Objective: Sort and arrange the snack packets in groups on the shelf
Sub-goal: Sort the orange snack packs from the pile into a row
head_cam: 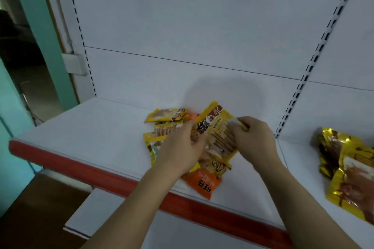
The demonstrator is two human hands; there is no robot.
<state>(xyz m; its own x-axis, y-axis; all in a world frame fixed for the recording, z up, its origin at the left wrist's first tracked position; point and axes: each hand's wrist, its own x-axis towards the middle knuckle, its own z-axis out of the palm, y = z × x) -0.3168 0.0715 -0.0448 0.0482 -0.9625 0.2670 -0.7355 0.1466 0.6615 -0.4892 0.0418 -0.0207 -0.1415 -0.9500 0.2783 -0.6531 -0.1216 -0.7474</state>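
Observation:
A loose pile of snack packets lies on the white shelf (91,135) near its middle. On top is a yellow packet of brown sticks (219,129), tilted up. My right hand (255,139) pinches its right edge and my left hand (182,147) grips its left side. Under it lie more yellow packets (166,115) at the back left and an orange packet (204,182) at the front edge. Much of the pile is hidden by my left hand.
A separate group of shiny gold packets (348,170) lies on the shelf at the far right. The shelf has a red front strip (81,166). A lower white shelf (89,212) juts out below. Slotted uprights (315,56) flank the white back panel.

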